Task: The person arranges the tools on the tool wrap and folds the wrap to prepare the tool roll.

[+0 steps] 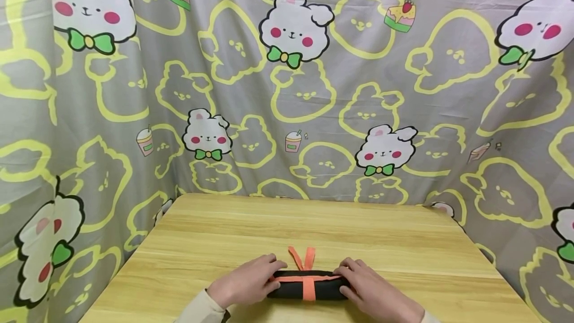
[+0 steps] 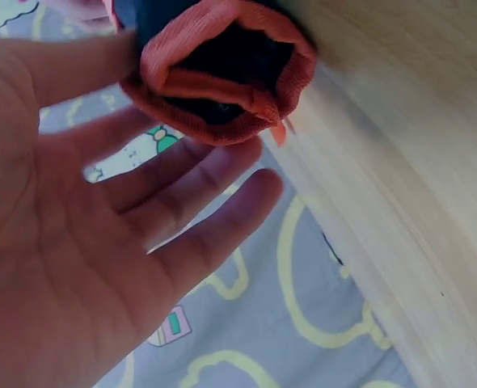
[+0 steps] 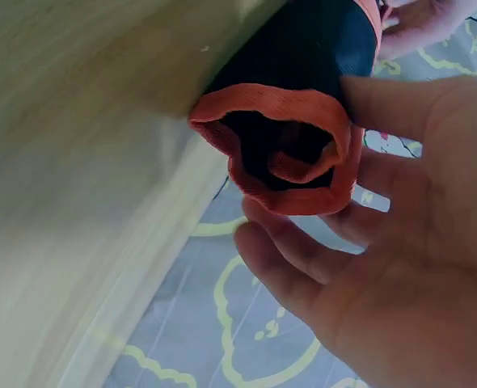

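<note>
A black fabric roll (image 1: 287,291) with orange edging lies crosswise near the table's front. An orange band (image 1: 309,290) runs round its middle, and two loose orange strap ends (image 1: 310,258) stretch away behind it. At the left end, my left hand (image 1: 246,280) holds the roll, thumb on the near side and fingers on the far side. My right hand (image 1: 374,288) grips the right end in the same way. Both wrist views look into the ends, where the orange trim (image 2: 301,69) circles dark inner layers; a folded orange edge (image 3: 303,168) shows inside.
The wooden table (image 1: 305,223) stretches back from the roll. A grey curtain (image 1: 251,98) printed with white bunnies and yellow outlines hangs behind the table and along both sides.
</note>
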Available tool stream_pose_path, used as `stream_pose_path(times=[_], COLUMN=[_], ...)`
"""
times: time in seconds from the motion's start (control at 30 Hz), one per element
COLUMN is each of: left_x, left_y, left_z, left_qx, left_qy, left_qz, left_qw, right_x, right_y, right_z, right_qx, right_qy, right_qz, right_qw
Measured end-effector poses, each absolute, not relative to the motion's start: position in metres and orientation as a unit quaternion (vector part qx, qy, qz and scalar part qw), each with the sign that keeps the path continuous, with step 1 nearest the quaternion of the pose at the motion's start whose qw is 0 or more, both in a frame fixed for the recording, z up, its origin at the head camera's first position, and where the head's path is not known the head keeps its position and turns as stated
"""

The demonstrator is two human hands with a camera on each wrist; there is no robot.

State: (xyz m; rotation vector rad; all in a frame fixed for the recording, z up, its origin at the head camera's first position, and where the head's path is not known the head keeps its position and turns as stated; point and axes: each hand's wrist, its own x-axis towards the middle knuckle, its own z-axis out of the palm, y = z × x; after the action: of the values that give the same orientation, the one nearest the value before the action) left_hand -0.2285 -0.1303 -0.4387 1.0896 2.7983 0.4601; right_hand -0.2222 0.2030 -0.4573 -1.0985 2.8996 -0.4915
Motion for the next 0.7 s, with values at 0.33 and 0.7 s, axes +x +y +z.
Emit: stream_pose_path(times=[0.33,0.7], left_x=[-0.2312,-0.2287], left_y=[-0.1206,-0.1212], left_z=[-0.4464,-0.4452], left_qx=[0.379,0.351], left_qy=[0.915,0.932], left_qz=[0.112,0.075], left_qw=[-0.085,-0.048], right_x=[-0.223,-0.2239], right_y=[0.1982,0.1984], right_z=[-0.4613,-0.4627], right_qx=[-0.366,-0.346], right_qy=[0.918,0.933], right_qz=[-0.107,-0.082], right_qw=[-0.105,-0.053])
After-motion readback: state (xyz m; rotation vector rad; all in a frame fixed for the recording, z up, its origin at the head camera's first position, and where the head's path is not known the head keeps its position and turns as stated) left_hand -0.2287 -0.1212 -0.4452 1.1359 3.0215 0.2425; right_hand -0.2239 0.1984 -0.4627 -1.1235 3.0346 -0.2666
